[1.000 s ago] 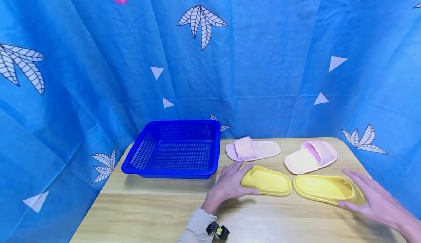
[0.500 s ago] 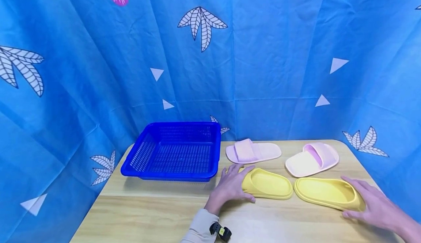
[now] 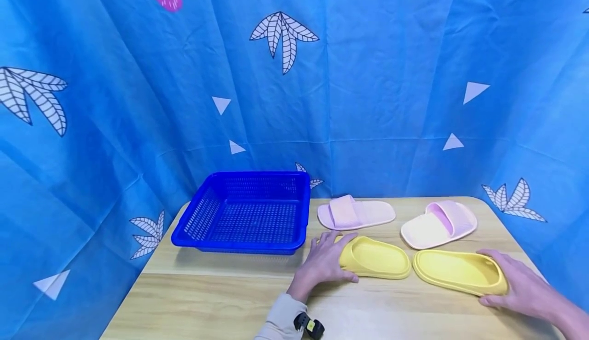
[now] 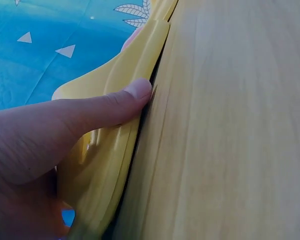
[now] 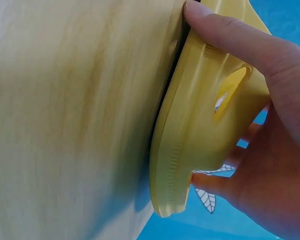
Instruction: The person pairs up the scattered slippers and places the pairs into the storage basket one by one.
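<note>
My left hand (image 3: 324, 261) and right hand (image 3: 520, 284) grip a pair of yellow, smooth-moulded, closed-toe slippers, one apiece, at the near right of a pale wood-grain table (image 3: 207, 299). The left yellow slipper (image 3: 379, 258) points its toe left, into my left palm; my thumb presses along its near side while my fingers reach over the far side, pinching the toe end between them. The right yellow slipper (image 3: 455, 271) points its toe right, into my right hand, pinched the same way, thumb on the near edge, with an oval opening in its upper showing below the thumb in the right wrist view. Both heels lie outside my grip, facing each other and just apart between my hands. Whether the toes rest fully on the wood, I cannot tell.

Just beyond lie two pale pink, open-toed slippers with broad straps, the left pink slipper (image 3: 356, 213) behind the left yellow one, the right pink slipper (image 3: 439, 225) farther right. A deep blue, rectangular, perforated plastic basket (image 3: 239, 246) stands to the left, before a blue curtain (image 3: 391, 74) printed with white leaves and triangles.
</note>
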`<state>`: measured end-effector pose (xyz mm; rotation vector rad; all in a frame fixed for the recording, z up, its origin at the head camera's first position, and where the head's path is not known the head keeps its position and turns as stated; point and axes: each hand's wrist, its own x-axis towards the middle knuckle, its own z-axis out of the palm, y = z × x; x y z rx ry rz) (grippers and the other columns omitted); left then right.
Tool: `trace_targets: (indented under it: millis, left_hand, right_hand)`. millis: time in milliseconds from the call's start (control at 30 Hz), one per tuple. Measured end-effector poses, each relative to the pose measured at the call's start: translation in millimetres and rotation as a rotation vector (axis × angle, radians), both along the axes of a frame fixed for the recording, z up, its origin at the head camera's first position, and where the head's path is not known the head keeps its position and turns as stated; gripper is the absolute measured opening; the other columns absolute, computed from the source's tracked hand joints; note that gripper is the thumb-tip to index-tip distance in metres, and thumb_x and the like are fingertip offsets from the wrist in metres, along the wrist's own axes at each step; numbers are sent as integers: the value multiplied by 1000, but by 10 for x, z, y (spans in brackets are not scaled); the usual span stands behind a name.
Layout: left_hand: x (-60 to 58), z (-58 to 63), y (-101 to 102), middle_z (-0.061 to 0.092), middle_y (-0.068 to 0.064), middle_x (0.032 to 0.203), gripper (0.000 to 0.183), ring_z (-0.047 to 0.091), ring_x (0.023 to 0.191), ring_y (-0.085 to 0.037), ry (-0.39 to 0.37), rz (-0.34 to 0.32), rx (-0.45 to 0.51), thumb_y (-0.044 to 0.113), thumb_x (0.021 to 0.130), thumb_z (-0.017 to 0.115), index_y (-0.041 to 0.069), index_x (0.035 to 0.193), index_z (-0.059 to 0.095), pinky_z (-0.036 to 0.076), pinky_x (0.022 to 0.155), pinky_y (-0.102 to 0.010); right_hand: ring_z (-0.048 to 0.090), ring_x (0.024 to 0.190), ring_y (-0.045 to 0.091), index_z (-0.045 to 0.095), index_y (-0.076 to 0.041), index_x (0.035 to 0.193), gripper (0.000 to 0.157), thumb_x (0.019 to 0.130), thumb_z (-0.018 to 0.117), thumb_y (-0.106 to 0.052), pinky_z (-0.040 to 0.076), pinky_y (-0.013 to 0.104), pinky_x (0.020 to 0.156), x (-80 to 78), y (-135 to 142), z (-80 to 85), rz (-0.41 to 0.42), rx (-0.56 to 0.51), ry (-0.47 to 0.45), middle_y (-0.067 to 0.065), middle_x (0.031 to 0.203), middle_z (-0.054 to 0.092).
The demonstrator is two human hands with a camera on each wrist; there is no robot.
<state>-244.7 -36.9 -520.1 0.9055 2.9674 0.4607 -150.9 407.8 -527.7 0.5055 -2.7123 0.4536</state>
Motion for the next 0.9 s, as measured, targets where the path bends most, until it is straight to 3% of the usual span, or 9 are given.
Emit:
trace_targets:
  millis: [267, 400, 533, 633, 733, 900]
  left_hand:
    - [18, 55, 15, 45, -5, 152, 109, 45, 133, -30, 60, 10, 14, 70, 65, 86, 38, 158, 37, 41, 100, -57]
    - [57, 149, 26, 47, -5, 149, 112, 47, 129, -27, 113, 10, 9, 74, 65, 83, 41, 159, 33, 42, 96, -50]
    - [116, 294, 42, 51, -5, 143, 108, 49, 128, -23, 164, 9, 28, 77, 65, 81, 43, 157, 36, 43, 92, -50]
    - [176, 440, 46, 53, -4, 141, 107, 51, 128, -20, 197, 11, 34, 80, 65, 79, 42, 156, 38, 44, 91, -50]
    - [212, 563, 50, 53, -3, 139, 107, 51, 126, -19, 234, 5, 40, 82, 65, 76, 41, 156, 39, 43, 90, -47]
    - [219, 691, 30, 53, -1, 137, 108, 51, 124, -19, 295, -2, 81, 83, 64, 77, 40, 156, 41, 44, 90, -46]
  right_hand:
    - [53, 90, 3, 57, -6, 125, 99, 44, 103, -41, 42, 25, 67, 98, 21, 43, -42, -29, -6, 8, 109, 65]
    - [49, 89, 1, 57, -6, 126, 99, 45, 103, -39, 40, 24, 65, 187, 39, 111, -79, -48, -1, 11, 109, 64]
    - [45, 83, 1, 57, -6, 126, 101, 43, 103, -39, 38, 27, 60, 258, 69, 234, -96, -49, 26, 12, 105, 62]
    - [48, 82, 8, 57, -7, 125, 101, 41, 103, -39, 36, 28, 59, 263, 92, 329, -111, -43, 56, 13, 103, 62]
    - [54, 83, 23, 57, -5, 125, 102, 41, 103, -39, 37, 33, 58, 255, 104, 413, -128, -43, 65, 17, 105, 62]
    - [55, 82, 37, 55, -4, 128, 104, 44, 103, -39, 37, 38, 57, 243, 95, 538, -140, -52, 70, 21, 106, 61]
